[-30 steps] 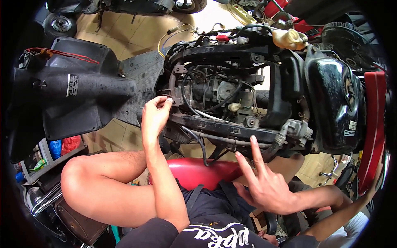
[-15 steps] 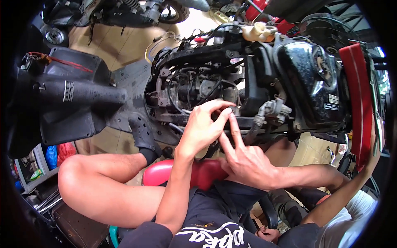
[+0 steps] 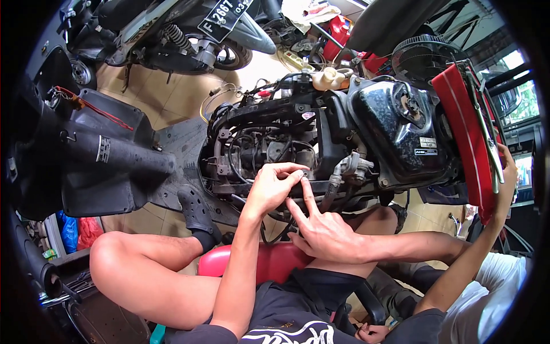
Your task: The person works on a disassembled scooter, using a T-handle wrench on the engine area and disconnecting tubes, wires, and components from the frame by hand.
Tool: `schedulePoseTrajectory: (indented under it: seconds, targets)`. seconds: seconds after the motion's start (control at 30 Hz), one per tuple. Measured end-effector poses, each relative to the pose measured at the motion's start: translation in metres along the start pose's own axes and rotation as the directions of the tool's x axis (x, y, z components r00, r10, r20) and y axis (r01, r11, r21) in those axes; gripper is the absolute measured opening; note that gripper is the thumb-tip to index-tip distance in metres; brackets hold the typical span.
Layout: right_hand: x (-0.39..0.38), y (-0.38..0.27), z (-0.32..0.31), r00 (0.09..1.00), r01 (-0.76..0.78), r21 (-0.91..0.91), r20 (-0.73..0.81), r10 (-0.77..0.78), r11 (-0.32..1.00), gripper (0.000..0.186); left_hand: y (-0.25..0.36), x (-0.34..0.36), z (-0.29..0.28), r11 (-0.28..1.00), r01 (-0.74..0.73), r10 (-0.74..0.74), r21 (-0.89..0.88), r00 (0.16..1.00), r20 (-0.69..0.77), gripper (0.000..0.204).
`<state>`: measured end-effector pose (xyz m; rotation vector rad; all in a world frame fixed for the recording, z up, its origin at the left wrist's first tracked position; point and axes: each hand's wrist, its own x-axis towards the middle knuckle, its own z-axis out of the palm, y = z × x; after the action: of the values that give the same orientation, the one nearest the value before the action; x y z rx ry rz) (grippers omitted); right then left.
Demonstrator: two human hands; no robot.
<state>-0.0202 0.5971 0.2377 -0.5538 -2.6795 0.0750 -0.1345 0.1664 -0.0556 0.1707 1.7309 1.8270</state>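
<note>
My left hand [image 3: 282, 183] is closed in a pinch on the near frame rail of a stripped scooter, over the engine bay [image 3: 274, 150]; whatever is between its fingertips is too small to make out. Just below it, my right hand [image 3: 321, 232] has index and middle fingers stretched apart, the index tip touching near my left thumb. Nothing shows in its grip. A metal fitting [image 3: 350, 169] with a hose lies right of the hands, beside a black fuel tank [image 3: 389, 126].
Another person's hand [image 3: 504, 160] is at a red panel [image 3: 461, 132]. A red seat [image 3: 229, 261] is beneath me. A dark clog [image 3: 195, 209] rests by the floorboard [image 3: 186, 143]. Another scooter [image 3: 154, 40] and a fan [image 3: 418, 54] stand behind; black plastic bodywork [image 3: 97, 160] is left.
My left hand has moved right from the frame bracket to meet my right hand's fingertips, and my right hand has shifted left. The view has shifted, bringing more of the background scooter into sight.
</note>
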Motion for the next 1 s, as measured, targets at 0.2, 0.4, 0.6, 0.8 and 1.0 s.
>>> schedulePoseTrajectory:
  seconds: [0.2,0.4,0.6,0.8,1.0]
  targets:
    - [0.003,-0.013,0.02,0.998,-0.065,0.061,0.011,0.064,0.996,0.032,-0.006,-0.009,-0.002,0.992,-0.081,0.092,0.092,0.988,-0.123,0.025]
    - [0.0,-0.026,0.011,0.993,-0.116,0.051,0.01,0.116,0.992,0.03,-0.017,-0.009,0.002,0.984,-0.142,0.161,0.109,0.968,-0.194,0.024]
    - [-0.001,-0.023,0.005,0.999,-0.045,0.044,-0.006,0.045,0.998,0.029,-0.019,-0.01,0.003,0.979,-0.153,0.179,0.131,0.96,-0.217,0.024]
    - [0.002,-0.013,0.006,0.997,-0.067,0.212,0.045,0.059,0.975,0.029,-0.012,-0.015,0.004,0.976,-0.108,0.154,0.191,0.957,-0.245,0.023]
    - [-0.004,0.007,0.009,0.997,-0.054,0.27,0.063,0.038,0.961,0.036,0.007,-0.012,0.002,0.962,0.021,0.046,0.273,0.97,-0.239,0.023]
